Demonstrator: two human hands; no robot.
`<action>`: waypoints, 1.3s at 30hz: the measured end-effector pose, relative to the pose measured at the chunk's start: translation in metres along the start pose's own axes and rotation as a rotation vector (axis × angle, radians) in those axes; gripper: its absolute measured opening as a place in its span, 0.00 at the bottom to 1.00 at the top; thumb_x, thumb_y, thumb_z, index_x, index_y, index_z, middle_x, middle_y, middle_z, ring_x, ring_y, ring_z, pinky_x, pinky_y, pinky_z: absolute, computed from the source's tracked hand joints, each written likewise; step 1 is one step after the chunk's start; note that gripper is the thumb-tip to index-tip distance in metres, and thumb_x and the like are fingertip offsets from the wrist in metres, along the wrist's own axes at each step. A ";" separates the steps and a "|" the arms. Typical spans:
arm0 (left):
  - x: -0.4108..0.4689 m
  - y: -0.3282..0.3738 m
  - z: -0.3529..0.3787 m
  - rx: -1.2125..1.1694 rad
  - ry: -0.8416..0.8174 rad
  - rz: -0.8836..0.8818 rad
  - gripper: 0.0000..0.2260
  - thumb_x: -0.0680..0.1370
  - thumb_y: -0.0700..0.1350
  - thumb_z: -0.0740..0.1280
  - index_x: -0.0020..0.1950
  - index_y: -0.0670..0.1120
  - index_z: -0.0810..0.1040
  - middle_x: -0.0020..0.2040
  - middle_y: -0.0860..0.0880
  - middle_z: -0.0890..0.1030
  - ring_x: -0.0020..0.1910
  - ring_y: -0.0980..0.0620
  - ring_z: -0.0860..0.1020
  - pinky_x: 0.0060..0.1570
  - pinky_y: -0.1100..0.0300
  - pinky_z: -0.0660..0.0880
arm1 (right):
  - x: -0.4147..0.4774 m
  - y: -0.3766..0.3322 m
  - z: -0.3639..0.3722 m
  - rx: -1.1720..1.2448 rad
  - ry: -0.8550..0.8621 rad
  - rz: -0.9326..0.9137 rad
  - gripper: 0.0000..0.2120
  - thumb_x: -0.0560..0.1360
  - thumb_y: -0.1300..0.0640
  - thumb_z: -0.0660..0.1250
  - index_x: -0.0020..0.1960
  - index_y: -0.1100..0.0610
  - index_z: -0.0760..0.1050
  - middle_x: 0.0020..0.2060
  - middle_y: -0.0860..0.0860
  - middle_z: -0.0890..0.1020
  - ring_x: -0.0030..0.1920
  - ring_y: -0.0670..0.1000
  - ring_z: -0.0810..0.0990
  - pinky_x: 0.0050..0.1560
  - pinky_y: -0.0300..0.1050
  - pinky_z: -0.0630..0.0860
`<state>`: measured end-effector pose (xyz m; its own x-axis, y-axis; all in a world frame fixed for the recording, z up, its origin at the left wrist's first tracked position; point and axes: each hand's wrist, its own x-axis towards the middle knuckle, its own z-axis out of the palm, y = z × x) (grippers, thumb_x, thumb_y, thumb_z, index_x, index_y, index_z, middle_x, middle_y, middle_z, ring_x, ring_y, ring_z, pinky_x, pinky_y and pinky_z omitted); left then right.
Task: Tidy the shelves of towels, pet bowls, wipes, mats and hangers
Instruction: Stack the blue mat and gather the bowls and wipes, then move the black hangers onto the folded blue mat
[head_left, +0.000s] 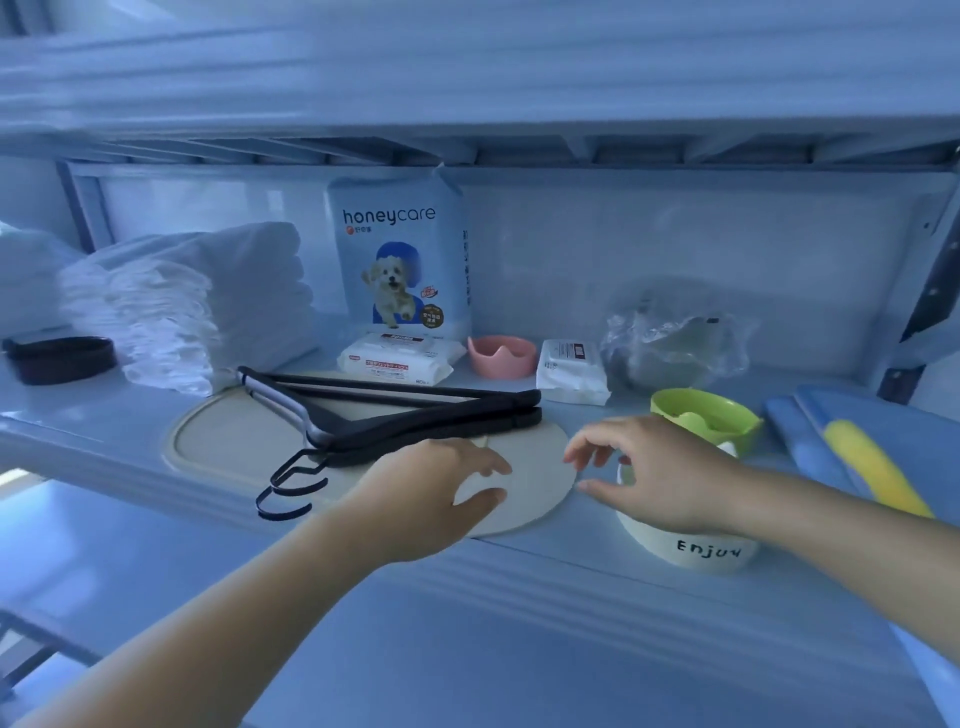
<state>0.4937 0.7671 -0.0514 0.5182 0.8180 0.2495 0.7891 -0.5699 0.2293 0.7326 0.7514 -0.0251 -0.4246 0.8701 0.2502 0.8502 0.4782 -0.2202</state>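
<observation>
A pale blue shelf (519, 582), seen from above and in front. At far left sits a dark round dish (60, 358), and beside it a tall stack of folded white towels (208, 306). In front of the towels a beige mat (223, 441) lies flat, with black hangers (395, 410) lying across it, their hooks reaching over the shelf's front edge.

Behind them a pack printed "honeycare" (400, 254) stands upright against the back wall, with a flat pack of wipes (395, 358) lying at its foot.

The left hand (441, 488) rests on the right end of the mat, its fingers (493, 460) loosely bent and slightly apart, holding nothing.

Further back are a pink bowl (501, 356), a second wipes pack (571, 371) and a crumpled clear plastic bag (670, 343).

The right hand (660, 473) hovers just beside the mat's rounded edge, its fingers (587, 441) spread and curved, holding nothing. Under it is a white bowl (691, 545) lettered "Enjoy", and behind that a green bowl (701, 415).

At far right lie blue mats (810, 436) with a yellow piece (872, 467) on top.
</observation>
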 end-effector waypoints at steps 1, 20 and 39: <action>-0.011 -0.001 -0.002 -0.009 0.009 -0.005 0.14 0.78 0.58 0.57 0.63 0.62 0.71 0.58 0.63 0.75 0.57 0.60 0.73 0.56 0.59 0.73 | -0.006 -0.009 0.004 -0.002 -0.017 -0.006 0.06 0.74 0.49 0.67 0.51 0.44 0.74 0.46 0.38 0.79 0.48 0.37 0.74 0.45 0.26 0.67; -0.180 0.065 -0.011 -0.162 -0.043 0.155 0.12 0.78 0.58 0.57 0.61 0.63 0.71 0.52 0.68 0.73 0.42 0.59 0.78 0.49 0.61 0.74 | -0.206 -0.144 0.018 0.220 0.294 0.362 0.07 0.72 0.55 0.70 0.46 0.44 0.77 0.44 0.39 0.82 0.48 0.39 0.77 0.49 0.30 0.71; -0.129 0.225 0.042 -0.216 -0.089 0.434 0.11 0.79 0.56 0.58 0.60 0.62 0.72 0.49 0.68 0.70 0.53 0.65 0.72 0.47 0.68 0.68 | -0.373 -0.068 -0.031 0.256 0.514 0.729 0.07 0.73 0.58 0.69 0.46 0.46 0.78 0.46 0.38 0.81 0.50 0.38 0.77 0.54 0.41 0.74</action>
<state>0.6179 0.5370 -0.0714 0.8178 0.4995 0.2858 0.4125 -0.8551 0.3141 0.8432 0.3907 -0.0742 0.4301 0.8356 0.3416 0.7322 -0.1016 -0.6734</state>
